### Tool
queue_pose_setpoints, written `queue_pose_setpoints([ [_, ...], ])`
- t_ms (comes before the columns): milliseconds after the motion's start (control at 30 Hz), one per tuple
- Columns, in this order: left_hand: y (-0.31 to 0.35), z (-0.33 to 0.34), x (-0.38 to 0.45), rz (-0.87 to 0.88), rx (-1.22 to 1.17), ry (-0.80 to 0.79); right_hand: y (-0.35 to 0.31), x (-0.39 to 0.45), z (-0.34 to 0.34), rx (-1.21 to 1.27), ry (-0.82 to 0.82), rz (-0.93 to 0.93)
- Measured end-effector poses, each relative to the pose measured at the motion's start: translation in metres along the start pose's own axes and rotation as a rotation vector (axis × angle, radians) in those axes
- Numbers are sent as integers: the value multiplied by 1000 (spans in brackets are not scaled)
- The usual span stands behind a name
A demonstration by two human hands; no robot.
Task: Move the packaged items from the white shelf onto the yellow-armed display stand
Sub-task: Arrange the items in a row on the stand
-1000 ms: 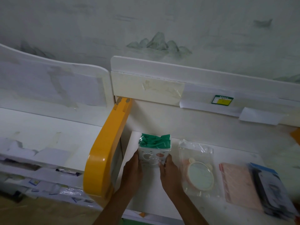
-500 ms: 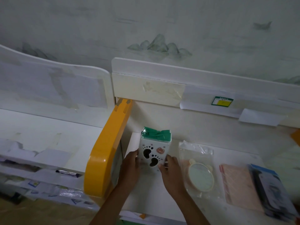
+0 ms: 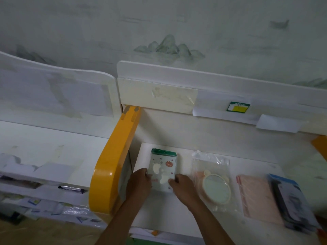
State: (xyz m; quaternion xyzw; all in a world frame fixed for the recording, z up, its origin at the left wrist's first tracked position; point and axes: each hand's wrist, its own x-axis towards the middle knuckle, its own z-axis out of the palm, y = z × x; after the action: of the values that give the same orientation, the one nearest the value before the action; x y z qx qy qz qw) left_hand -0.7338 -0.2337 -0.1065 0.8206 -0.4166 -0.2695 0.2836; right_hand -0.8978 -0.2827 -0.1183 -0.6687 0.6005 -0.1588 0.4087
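Observation:
A small white package (image 3: 163,167) with a green top edge, paw prints and a bear face lies flat on the display stand's shelf (image 3: 177,214), just right of the yellow arm (image 3: 113,167). My left hand (image 3: 138,183) holds its lower left edge and my right hand (image 3: 183,189) holds its lower right corner. To the right lie a clear bag with a round pink mirror (image 3: 215,187), a pink flat package (image 3: 256,197) and a blue-edged dark package (image 3: 290,200).
The white shelf (image 3: 44,147) stands left of the yellow arm, with loose packets (image 3: 69,189) on its lower tier. A back panel with a green-yellow price label (image 3: 238,107) rises behind the stand. A second orange arm (image 3: 320,144) shows at the right edge.
The package stood upright between my hands a second ago; it has tipped back and now lies flat on the stand's shelf. Both hands stayed at its lower edge.

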Motion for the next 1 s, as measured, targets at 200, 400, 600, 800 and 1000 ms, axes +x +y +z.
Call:
queue_pose_setpoints([
  [200, -3, 2, -6, 50, 55, 64, 6, 5, 8, -49, 62, 2],
  [400, -2, 4, -11, 98, 138, 73, 17, 11, 16, -142, 119, -6],
  [600, 13, -2, -21, 152, 124, 177, 0, -19, -14, -194, 126, -230],
  [800, 40, 14, -43, 454, 117, 245, 22, -43, -88, -305, 302, -415],
  [1000, 68, 58, -75, 511, 134, 192, 75, -58, -144, -272, 352, -287],
])
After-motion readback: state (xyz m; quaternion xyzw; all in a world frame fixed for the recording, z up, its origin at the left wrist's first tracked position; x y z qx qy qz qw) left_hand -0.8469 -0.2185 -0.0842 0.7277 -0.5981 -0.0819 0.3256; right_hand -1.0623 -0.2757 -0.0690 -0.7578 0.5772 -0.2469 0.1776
